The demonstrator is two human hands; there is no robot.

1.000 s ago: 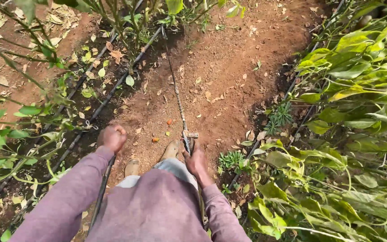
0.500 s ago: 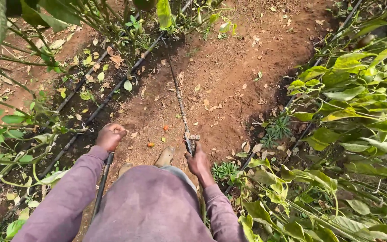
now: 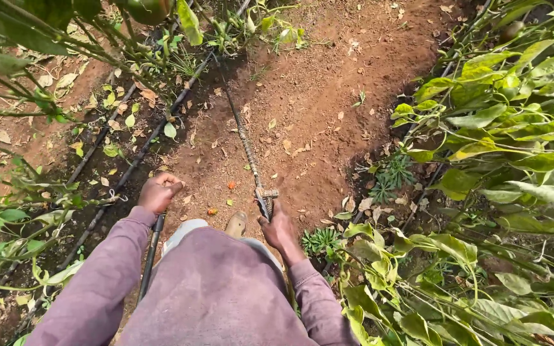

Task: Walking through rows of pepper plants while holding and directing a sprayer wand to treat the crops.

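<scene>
Down on the left, black drip hoses (image 3: 107,192) run along the plant row, and the left hand (image 3: 159,192) is curled in a fist over the top of a dark handle (image 3: 151,256). It sits a little higher and closer to the hoses than a second ago, so the person seems to be stepping forward. Centre path: red soil (image 3: 315,109), a boot tip (image 3: 236,224). The right hand (image 3: 278,230) wraps tight around a ridged rod (image 3: 246,150) at its clamp, rod lying along the soil ahead. Right side, leafy green plants (image 3: 508,128) crowd in closer now.
</scene>
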